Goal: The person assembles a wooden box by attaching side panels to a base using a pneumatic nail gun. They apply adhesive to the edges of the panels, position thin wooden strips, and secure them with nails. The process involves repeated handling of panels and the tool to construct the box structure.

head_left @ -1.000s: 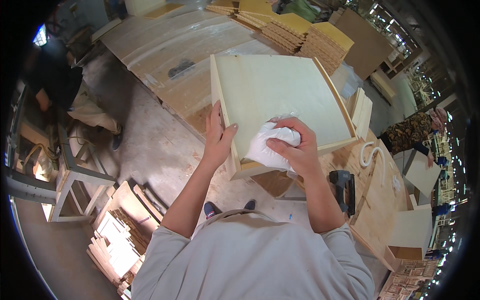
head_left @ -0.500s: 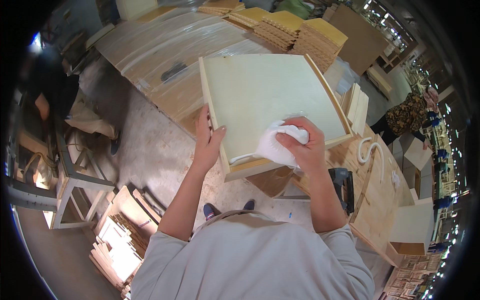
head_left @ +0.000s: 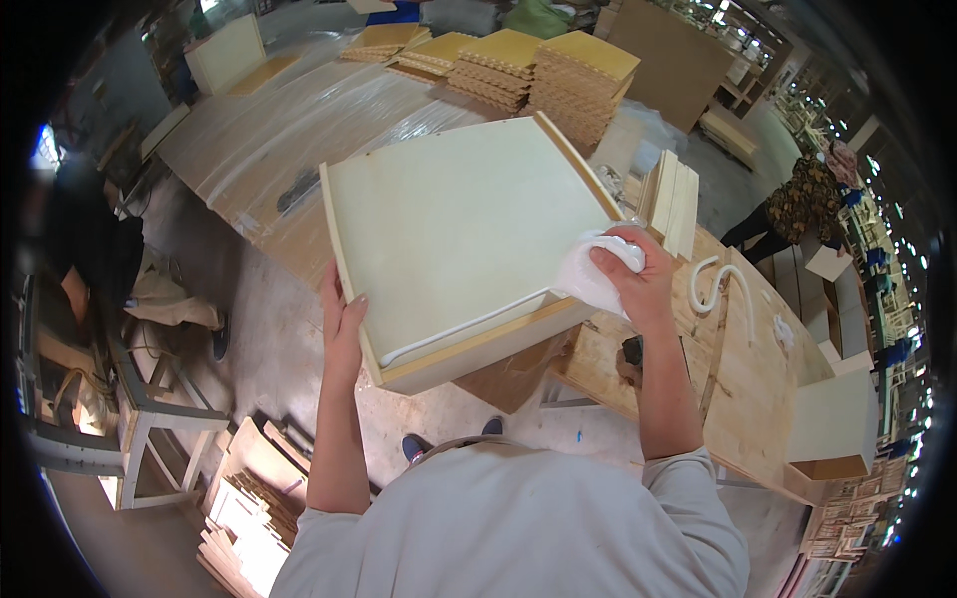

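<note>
A shallow wooden drawer box (head_left: pixel 449 209) with a pale panel and raised rims is tilted in front of me. My left hand (head_left: pixel 344 324) holds its left rim, fingers outside and thumb near the edge. My right hand (head_left: pixel 643 279) is closed round a soft white squeeze bag (head_left: pixel 590 271) at the near right corner. A bead of white glue (head_left: pixel 464 323) runs along the inside of the near rim, from the left corner up to the bag. The bag's tip is hidden.
A wooden workbench (head_left: pixel 758 399) at right bears a curled white cord (head_left: pixel 705 287) and wooden strips (head_left: pixel 670 204). Stacked yellow-topped boards (head_left: pixel 583 75) lie beyond the drawer on a plastic-covered pile (head_left: pixel 239 149). One person (head_left: pixel 797 204) is at far right, another (head_left: pixel 95 249) at left.
My right hand has moved right along the near rim with the bag, and the glue bead behind it is longer. The drawer and my left hand have shifted left in view.
</note>
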The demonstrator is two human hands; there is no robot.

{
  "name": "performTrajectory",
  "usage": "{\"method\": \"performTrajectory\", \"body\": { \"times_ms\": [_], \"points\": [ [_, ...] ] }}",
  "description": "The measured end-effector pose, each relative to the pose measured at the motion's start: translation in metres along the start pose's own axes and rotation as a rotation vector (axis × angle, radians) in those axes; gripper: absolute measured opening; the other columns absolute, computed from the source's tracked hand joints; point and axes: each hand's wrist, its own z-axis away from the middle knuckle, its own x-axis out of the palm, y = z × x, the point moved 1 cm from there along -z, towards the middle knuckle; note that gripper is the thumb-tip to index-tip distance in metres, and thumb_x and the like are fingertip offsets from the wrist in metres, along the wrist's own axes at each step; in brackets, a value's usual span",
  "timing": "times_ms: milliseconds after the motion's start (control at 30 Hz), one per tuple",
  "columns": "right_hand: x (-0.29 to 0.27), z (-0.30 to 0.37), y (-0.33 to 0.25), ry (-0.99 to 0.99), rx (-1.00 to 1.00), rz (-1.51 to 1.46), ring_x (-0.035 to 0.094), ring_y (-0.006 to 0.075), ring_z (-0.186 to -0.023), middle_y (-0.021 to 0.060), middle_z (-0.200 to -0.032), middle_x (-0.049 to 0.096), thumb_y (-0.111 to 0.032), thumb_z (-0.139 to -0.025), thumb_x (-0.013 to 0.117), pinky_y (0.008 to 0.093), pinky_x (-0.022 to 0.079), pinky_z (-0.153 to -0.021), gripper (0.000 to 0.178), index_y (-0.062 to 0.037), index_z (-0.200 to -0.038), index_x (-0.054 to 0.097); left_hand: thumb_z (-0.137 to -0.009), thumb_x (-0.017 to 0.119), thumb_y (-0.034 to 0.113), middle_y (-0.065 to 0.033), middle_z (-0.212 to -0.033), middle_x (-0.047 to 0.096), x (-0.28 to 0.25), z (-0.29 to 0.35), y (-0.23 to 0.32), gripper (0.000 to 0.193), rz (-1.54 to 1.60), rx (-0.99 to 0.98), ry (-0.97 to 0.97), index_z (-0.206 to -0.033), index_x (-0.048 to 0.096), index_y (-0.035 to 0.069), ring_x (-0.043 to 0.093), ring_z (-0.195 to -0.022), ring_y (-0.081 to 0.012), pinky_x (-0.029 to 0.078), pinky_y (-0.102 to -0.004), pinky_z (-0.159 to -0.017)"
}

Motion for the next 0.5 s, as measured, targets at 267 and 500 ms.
{"method": "performTrajectory", "body": {
  "times_ms": [267, 500],
  "points": [
    [-0.059, -0.023, 0.023, 0.088, -0.02, 0.122, 0.06, 0.0103, -0.079, 0.0034, -0.087, 0.065, -0.011, -0.079, 0.072, 0.0252, 0.049, -0.071, 0.02, -0.0037, -0.096, 0.064, -0.078, 0.049, 0.024, -0.0187, -0.146, 0.027, 0.003, 0.002, 0.001, 0.076, 0.019, -0.022, 0.06, -0.145, 0.02, 0.0, 0.026, -0.135, -0.0282, 0.021, -0.0366, -0.111],
    [-0.089, -0.035, 0.036, 0.097, -0.037, 0.141, 0.06, 0.0109, -0.079, 0.0044, -0.088, 0.066, -0.013, -0.08, 0.071, 0.0258, 0.049, -0.071, 0.02, -0.0035, -0.096, 0.065, -0.076, 0.051, 0.028, -0.0187, -0.145, 0.028, 0.011, 0.004, 0.008, 0.08, 0.074, -0.051, 0.091, -0.144, 0.021, 0.0, 0.03, -0.133, -0.0291, 0.026, -0.0371, -0.108]
  ]
}}
